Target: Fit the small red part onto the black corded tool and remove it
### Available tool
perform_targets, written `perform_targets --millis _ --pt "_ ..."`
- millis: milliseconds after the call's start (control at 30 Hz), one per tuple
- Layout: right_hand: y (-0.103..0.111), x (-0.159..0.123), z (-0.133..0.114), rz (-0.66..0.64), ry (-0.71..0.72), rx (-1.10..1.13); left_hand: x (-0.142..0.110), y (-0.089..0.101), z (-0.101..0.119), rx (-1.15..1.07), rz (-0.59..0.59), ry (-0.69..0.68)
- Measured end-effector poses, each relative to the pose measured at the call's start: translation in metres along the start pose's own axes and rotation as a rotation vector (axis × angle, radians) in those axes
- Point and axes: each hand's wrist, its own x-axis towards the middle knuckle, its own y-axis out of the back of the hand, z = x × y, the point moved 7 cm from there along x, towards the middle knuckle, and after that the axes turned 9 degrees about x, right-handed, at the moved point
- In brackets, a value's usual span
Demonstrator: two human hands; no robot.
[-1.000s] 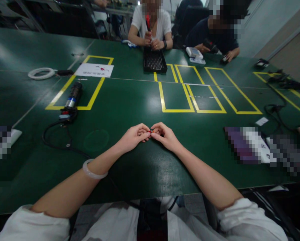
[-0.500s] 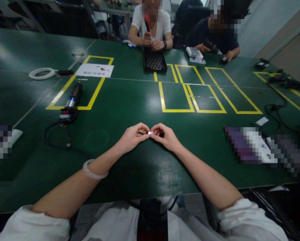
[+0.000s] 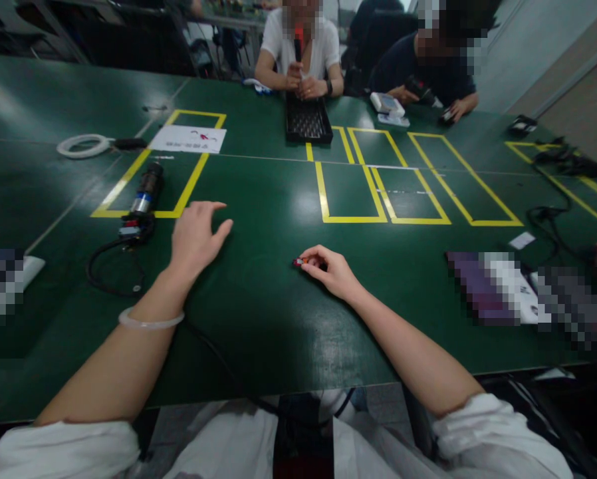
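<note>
My right hand [image 3: 331,271] pinches a small red-and-dark part [image 3: 297,263] between thumb and fingers, low over the green table [image 3: 268,319]. The part is too small to make out its kind. My left hand [image 3: 196,239] is apart from it, off to the left, with thumb and fingers spread and nothing held. Just beyond that hand lies a black-and-silver cylindrical tool [image 3: 146,189] with a blue band. Its black cable [image 3: 92,269] loops toward me and passes under my left forearm.
Yellow tape outlines [image 3: 353,220] mark the table. A white sheet [image 3: 189,140] and a coiled white hose [image 3: 84,146] lie at the far left. Across the table, two people work near a black tray [image 3: 308,123] and a white device [image 3: 387,104]. Black cables [image 3: 572,159] lie right.
My left hand has let go of the small part, moved left and away from me, and spread its fingers. My right hand stays in place with the part.
</note>
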Motion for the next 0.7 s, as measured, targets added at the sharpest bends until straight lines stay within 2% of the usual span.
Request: perform_targets --millis 100,133,200,267,300,367,467,700 --pt "0.000 0.000 -0.001 -0.005 -0.007 -0.009 0.004 0.021 -0.065 0.258 0.136 0.222" --pt "-0.001 0.000 -0.002 -0.006 -0.011 -0.011 0.002 0.026 -0.087 0.304 0.147 0.312" --pt "-0.001 0.000 -0.003 -0.006 -0.016 -0.017 -0.002 0.026 -0.128 0.347 0.038 0.499" --pt "-0.001 0.000 -0.002 -0.006 -0.018 -0.025 -0.008 0.016 -0.158 0.332 -0.185 0.664" --pt "-0.001 0.000 -0.002 -0.007 -0.017 -0.028 -0.010 0.012 -0.166 0.321 -0.278 0.697" --pt "-0.001 0.000 -0.001 -0.009 -0.015 -0.029 -0.009 0.008 -0.168 0.322 -0.362 0.652" --pt "0.000 0.000 0.000 -0.004 -0.007 -0.024 -0.004 0.010 -0.157 0.352 -0.343 0.525" --pt "0.000 0.000 -0.001 0.001 -0.013 -0.015 -0.003 0.009 -0.150 0.377 -0.295 0.485"
